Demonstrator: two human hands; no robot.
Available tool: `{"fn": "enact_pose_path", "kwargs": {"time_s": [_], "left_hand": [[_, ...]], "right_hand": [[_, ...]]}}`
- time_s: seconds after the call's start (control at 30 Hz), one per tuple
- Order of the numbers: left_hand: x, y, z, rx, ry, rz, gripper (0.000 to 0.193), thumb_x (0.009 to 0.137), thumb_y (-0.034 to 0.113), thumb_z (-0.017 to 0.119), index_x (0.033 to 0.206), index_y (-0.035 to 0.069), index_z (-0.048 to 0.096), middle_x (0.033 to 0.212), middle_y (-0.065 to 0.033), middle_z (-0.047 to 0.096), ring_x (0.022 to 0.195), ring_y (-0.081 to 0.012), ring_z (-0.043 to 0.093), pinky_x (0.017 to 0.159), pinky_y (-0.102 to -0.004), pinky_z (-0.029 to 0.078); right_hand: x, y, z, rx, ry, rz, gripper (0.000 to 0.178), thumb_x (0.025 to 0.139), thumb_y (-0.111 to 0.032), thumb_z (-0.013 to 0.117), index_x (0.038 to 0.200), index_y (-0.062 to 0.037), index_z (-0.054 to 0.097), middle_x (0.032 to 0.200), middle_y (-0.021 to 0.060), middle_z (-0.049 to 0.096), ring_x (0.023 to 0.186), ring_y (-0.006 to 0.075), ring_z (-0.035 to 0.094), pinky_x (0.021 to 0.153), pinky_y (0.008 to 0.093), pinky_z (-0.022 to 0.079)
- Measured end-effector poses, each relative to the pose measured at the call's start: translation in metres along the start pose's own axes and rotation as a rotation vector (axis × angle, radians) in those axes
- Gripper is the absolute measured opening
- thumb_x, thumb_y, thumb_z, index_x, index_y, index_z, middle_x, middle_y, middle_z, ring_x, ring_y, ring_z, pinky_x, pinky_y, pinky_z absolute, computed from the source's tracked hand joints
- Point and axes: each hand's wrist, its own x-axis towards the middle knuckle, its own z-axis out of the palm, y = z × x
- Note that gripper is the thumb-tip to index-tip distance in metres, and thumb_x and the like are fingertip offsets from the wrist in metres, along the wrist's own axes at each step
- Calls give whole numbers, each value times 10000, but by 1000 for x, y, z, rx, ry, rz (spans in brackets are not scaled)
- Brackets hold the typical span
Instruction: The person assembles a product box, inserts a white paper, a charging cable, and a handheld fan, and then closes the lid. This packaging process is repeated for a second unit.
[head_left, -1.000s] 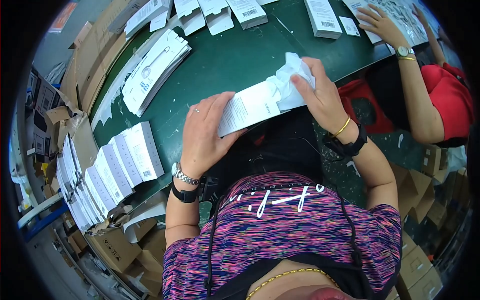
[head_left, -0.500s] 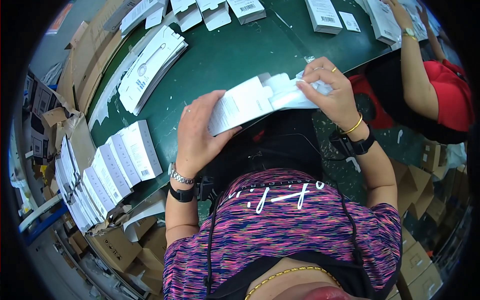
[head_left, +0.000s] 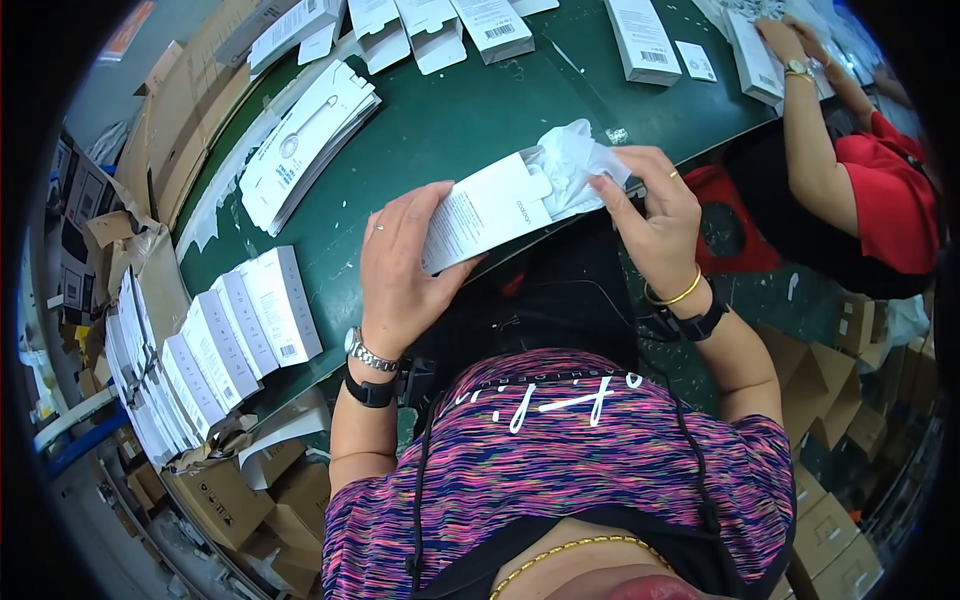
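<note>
My left hand (head_left: 405, 255) is closed around the lower end of a white carton (head_left: 485, 212), thumb beneath and fingers over the top. The carton lies tilted above the near table edge, its open end to the right with a small flap showing. Out of that end bulges a crumpled translucent plastic bag (head_left: 572, 165), partly inside the carton. My right hand (head_left: 655, 215) pinches the bag's right side between thumb and fingers. What the bag contains, if anything, cannot be made out.
On the green table (head_left: 440, 120) lie a stack of flat printed sheets (head_left: 300, 145), a row of closed white cartons (head_left: 235, 330) at left, and open cartons (head_left: 430, 35) along the far side. At right, a co-worker's arm (head_left: 815, 130) reaches over another carton (head_left: 750, 60).
The plastic bag has been pushed toward the carton and now bunches up at its mouth. My right hand has moved slightly down. The co-worker's hands have shifted lower over the carton.
</note>
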Motion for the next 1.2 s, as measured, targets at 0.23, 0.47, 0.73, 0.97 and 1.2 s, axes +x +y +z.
{"fn": "enact_pose_path", "kwargs": {"time_s": [0.23,0.47,0.73,0.97,1.2], "left_hand": [[6,2,8,55,107,27,722,694,99,889,1358,81,608,1255,-111,695,1146,-323,652,972,-431,472],[11,4,0,68,10,75,719,690,115,894,1350,70,612,1243,-116,694,1130,-331,653,986,-442,478],[14,20,-31,-1,-254,-115,731,711,212,922,1350,43,608,1245,-155,690,1134,-356,659,961,-429,502],[14,7,-24,5,-313,-106,724,736,244,903,1362,55,592,1228,-152,690,1103,-365,661,899,-441,508],[5,17,-32,-113,-414,-217,737,724,255,914,1363,67,600,1225,-147,695,1096,-367,667,910,-442,515]], "right_hand": [[18,-26,5,-333,-15,-271,245,926,44,711,1164,15,760,1092,135,735,994,204,696,909,278,520],[19,-12,-3,-230,-141,-98,247,967,23,670,1204,24,741,1072,131,734,929,189,682,810,286,525],[17,0,-7,-15,-77,118,210,1017,-51,674,1186,62,726,1061,63,724,860,90,624,733,230,479],[8,5,-1,290,-229,453,211,1017,-83,692,1151,73,739,1015,33,722,770,55,609,655,202,467],[7,8,-20,172,-252,446,204,1031,-92,671,1117,69,761,993,46,710,711,61,617,594,221,495]]}}
